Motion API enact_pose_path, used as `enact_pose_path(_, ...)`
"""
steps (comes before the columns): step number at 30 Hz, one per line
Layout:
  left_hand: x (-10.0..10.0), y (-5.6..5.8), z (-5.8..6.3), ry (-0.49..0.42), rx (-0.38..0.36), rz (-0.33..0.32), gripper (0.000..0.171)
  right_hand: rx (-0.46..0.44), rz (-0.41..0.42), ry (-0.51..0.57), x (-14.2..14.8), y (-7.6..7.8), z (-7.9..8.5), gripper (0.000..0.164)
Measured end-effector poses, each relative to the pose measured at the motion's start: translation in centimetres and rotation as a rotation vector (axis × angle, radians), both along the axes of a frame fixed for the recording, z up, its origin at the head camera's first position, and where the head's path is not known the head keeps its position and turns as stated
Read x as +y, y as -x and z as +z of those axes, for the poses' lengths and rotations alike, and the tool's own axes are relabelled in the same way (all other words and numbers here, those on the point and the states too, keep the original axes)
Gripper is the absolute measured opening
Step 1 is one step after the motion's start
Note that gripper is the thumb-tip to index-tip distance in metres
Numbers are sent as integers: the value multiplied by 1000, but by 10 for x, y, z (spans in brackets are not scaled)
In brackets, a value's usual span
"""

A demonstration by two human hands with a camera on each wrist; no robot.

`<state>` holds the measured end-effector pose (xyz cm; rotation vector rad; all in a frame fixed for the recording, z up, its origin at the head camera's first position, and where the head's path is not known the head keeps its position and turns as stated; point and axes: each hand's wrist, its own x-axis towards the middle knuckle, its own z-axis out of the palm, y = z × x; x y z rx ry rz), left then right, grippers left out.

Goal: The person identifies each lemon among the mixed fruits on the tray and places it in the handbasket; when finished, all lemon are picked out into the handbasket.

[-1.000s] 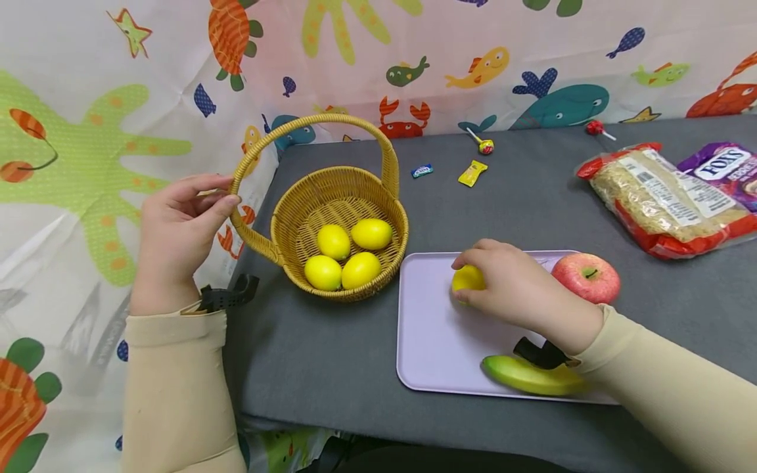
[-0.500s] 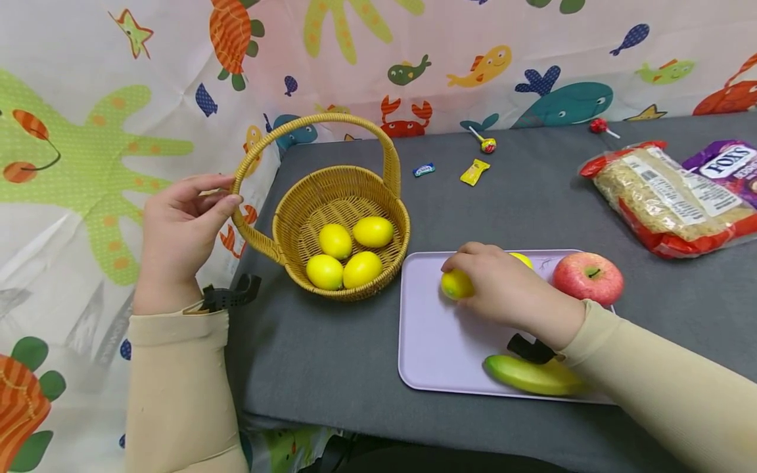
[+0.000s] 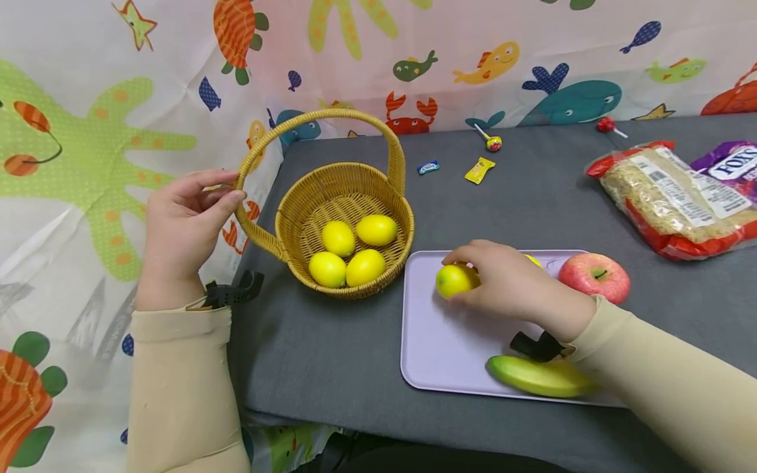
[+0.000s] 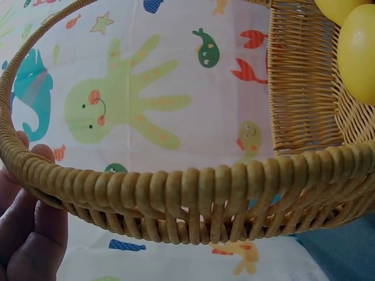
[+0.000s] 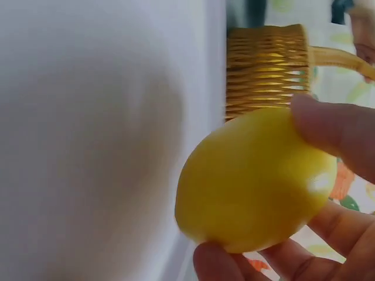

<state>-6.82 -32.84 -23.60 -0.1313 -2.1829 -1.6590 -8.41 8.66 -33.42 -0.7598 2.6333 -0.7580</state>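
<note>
My left hand (image 3: 186, 226) pinches the handle of a wicker basket (image 3: 307, 187) between thumb and fingers; the left wrist view shows fingertips (image 4: 44, 219) against the handle's woven strip. Several yellow lemons (image 3: 365, 267) lie in the basket. Over the lilac tray (image 3: 437, 355), my right hand (image 3: 511, 282) grips another lemon (image 3: 456, 281), seen close in the right wrist view with the thumb and fingers around its sides. A further lemon (image 3: 534, 260) peeks out behind that hand, mostly hidden. On the tray's right side are a red apple (image 3: 595, 277) and a green-yellow banana (image 3: 541, 376).
Beyond the tray lie two wrapped candies, one blue (image 3: 428, 167) and one yellow (image 3: 480, 170). Two lollipops (image 3: 493, 142) are at the back of the grey table (image 3: 319, 355). A bag of oats-like food (image 3: 674, 197) and a purple packet (image 3: 736, 164) lie at right.
My right hand first moved a little left with its lemon, and more of that lemon shows now. Another lemon came into sight behind it. My left hand stays on the handle.
</note>
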Motion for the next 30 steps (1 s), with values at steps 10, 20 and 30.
enact_pose_path(10, -1, 0, -1, -37, 60, -43, 28, -134, -17, 234, -18, 23, 31, 53)
enact_pose_path(20, -3, -2, -1, -16, 48, -23, 29, -240, -35, 332, -81, 57, 31, 54)
enact_pose_path(30, 0, 1, -1, -28, 34, -31, 29, -140, 37, 200, -134, 71, 19, 52)
